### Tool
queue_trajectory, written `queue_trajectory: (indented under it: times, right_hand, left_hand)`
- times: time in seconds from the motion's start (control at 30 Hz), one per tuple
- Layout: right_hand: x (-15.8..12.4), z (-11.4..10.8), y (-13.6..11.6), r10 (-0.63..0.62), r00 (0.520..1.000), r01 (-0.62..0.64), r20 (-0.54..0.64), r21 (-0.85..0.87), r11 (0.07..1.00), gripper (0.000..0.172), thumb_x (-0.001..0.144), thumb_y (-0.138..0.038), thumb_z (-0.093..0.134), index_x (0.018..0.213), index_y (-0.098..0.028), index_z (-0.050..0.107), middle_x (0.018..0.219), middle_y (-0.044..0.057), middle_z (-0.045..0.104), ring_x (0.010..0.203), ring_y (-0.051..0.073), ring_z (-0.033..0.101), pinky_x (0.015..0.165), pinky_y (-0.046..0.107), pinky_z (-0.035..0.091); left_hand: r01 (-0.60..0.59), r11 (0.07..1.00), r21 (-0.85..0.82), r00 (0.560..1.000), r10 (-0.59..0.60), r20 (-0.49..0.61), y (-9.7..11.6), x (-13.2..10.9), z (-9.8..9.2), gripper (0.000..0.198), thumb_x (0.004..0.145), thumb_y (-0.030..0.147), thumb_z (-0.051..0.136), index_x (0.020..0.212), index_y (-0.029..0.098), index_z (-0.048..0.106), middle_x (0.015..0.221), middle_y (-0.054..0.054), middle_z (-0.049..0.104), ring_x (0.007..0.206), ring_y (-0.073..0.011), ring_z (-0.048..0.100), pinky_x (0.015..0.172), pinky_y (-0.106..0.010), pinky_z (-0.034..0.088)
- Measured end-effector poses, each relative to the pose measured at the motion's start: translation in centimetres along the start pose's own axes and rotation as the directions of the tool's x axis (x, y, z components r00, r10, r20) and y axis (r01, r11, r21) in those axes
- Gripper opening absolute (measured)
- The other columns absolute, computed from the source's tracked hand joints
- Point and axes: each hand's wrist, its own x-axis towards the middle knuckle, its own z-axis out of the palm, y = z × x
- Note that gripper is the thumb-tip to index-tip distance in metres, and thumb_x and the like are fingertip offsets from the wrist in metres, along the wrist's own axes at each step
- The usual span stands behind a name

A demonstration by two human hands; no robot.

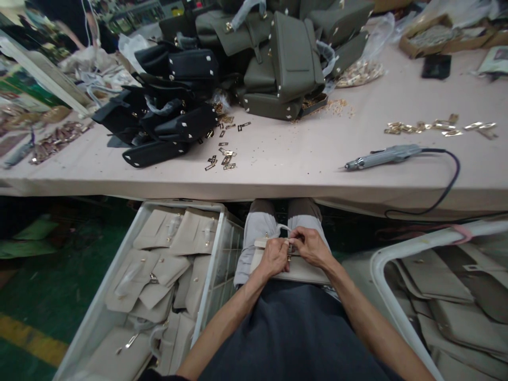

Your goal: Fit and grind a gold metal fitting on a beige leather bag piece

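A beige handbag (pixel 307 274) lies across my lap, with its pale wrapped handle (pixel 282 228) at the far side. My left hand (pixel 275 255) is closed on the bag, its fingers bent over the front near a gold-coloured fitting. Beside it, my right hand (pixel 311 246) is closed in a pinch, its fingertips meeting those of the left at the upper middle of the bag. What the right fingertips pinch is too small and covered to make out. Part of the bag's front is hidden under both hands.
On the table (pixel 278 159) ahead are black handbags (pixel 190 124), olive handbags (pixel 297 58), loose metal fittings (pixel 227 153) and a corded electric screwdriver (pixel 383 157). A white crate (pixel 217 254) of beige bags stands at left, another white-rimmed bin (pixel 377 270) at right.
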Motion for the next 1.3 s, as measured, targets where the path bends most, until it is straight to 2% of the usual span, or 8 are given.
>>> queue_trajectory:
  times: [0.13,0.43,0.57,0.67,0.83,0.93,1.03,1.3]
  right_hand:
    - [0.0,0.0,0.5,0.070,0.997,-0.073,0.035,0.100,0.992,0.014,0.082,-0.029,0.062,0.085,-0.017,0.071,0.070,0.003,0.068,0.063,0.018,0.061,0.060,0.027,0.046]
    - [-0.2,0.8,1.4,0.146,0.988,-0.152,0.044,0.275,0.949,0.017,0.077,-0.031,0.068,0.083,-0.015,0.069,0.074,0.005,0.070,0.065,0.018,0.065,0.061,0.026,0.051]
    - [-0.2,1.1,1.8,0.194,0.981,-0.184,-0.014,0.266,0.946,0.016,0.073,-0.029,0.069,0.082,-0.016,0.068,0.072,0.004,0.069,0.062,0.017,0.064,0.058,0.025,0.050]
    - [-0.1,1.1,2.1,0.213,0.977,-0.206,0.003,0.282,0.937,0.018,0.073,-0.030,0.071,0.083,-0.015,0.070,0.073,0.004,0.070,0.064,0.017,0.065,0.058,0.025,0.051]
    - [-0.2,1.0,2.2,0.239,0.968,-0.247,0.072,0.422,0.872,0.028,0.072,-0.037,0.079,0.085,-0.014,0.070,0.074,0.005,0.071,0.064,0.018,0.067,0.062,0.027,0.055]
    - [-0.3,1.0,2.1,0.251,0.965,-0.260,0.082,0.443,0.858,0.032,0.072,-0.042,0.082,0.085,-0.014,0.071,0.073,0.005,0.071,0.063,0.019,0.067,0.061,0.028,0.056]
    - [-0.3,1.1,2.2,0.254,0.963,-0.267,0.090,0.444,0.855,0.035,0.072,-0.045,0.083,0.086,-0.014,0.071,0.076,0.006,0.072,0.065,0.019,0.068,0.062,0.028,0.057]
    - [-0.4,1.1,2.1,0.248,0.966,-0.255,0.071,0.425,0.869,0.037,0.072,-0.044,0.083,0.089,-0.013,0.072,0.079,0.008,0.073,0.068,0.019,0.070,0.063,0.027,0.056]
  left_hand:
    - [-0.021,0.999,0.049,0.997,0.025,-0.075,0.2,-0.1,0.0,0.041,0.100,0.035,0.039,0.066,0.021,0.057,0.041,0.000,0.056,0.042,-0.0169,0.058,0.053,-0.026,0.046]
    - [-0.018,0.994,0.112,0.993,0.031,-0.117,0.0,0.0,-0.1,0.044,0.096,0.032,0.044,0.055,0.021,0.056,0.042,-0.001,0.057,0.047,-0.0171,0.058,0.057,-0.027,0.045]
    - [-0.010,0.993,0.116,0.990,0.026,-0.141,0.1,0.1,0.0,0.043,0.093,0.027,0.045,0.052,0.021,0.055,0.040,0.000,0.056,0.044,-0.0152,0.056,0.055,-0.025,0.044]
    - [0.018,0.995,0.100,0.988,-0.002,-0.157,0.1,0.1,0.1,0.042,0.092,0.026,0.046,0.051,0.021,0.053,0.038,0.001,0.055,0.042,-0.0139,0.055,0.053,-0.024,0.044]
    - [0.055,0.997,-0.056,0.994,-0.060,-0.087,-0.3,0.0,0.1,0.040,0.092,0.028,0.043,0.055,0.019,0.055,0.041,0.000,0.058,0.036,-0.0142,0.054,0.045,-0.023,0.042]
    - [0.084,0.982,-0.168,0.996,-0.085,0.000,-0.6,-0.1,0.1,0.040,0.095,0.035,0.040,0.065,0.017,0.060,0.043,-0.001,0.060,0.033,-0.0141,0.052,0.039,-0.022,0.041]
    - [0.089,0.977,-0.194,0.996,-0.087,0.019,-0.7,-0.1,0.1,0.040,0.097,0.039,0.039,0.071,0.017,0.060,0.043,-0.001,0.060,0.033,-0.0135,0.053,0.038,-0.021,0.040]
    - [-0.009,0.995,0.095,0.991,0.021,-0.131,-0.4,0.2,0.1,0.039,0.096,0.030,0.039,0.060,0.022,0.051,0.040,-0.001,0.055,0.044,-0.0163,0.058,0.051,-0.025,0.043]
